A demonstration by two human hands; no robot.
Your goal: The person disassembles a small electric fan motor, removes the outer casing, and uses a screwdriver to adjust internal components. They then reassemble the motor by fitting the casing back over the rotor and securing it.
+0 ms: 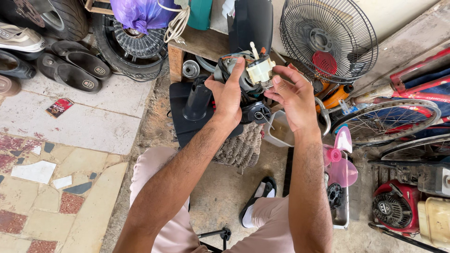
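Fan motor [243, 77] is stripped of its housing and held up at chest height, above the black fan base [197, 110]. Left hand [227, 96] is clamped round the motor body; right hand [290, 96] is pinched on the white gearbox [260, 70]. Guard [328, 40] and pink blade [341, 161] are already off; reassembly is judged outstanding.

Concrete floor [220, 197] bears black sandals [75, 65], a tyre [131, 47], perhaps an engine [393, 208].

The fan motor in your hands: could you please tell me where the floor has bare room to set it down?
Both the left hand and right hand hold the grey fan motor. Bare patches: the pale stone slab between the black sandals and the mosaic floor, and the concrete between the knees. It is crowded around the pink fan blade and red engine.
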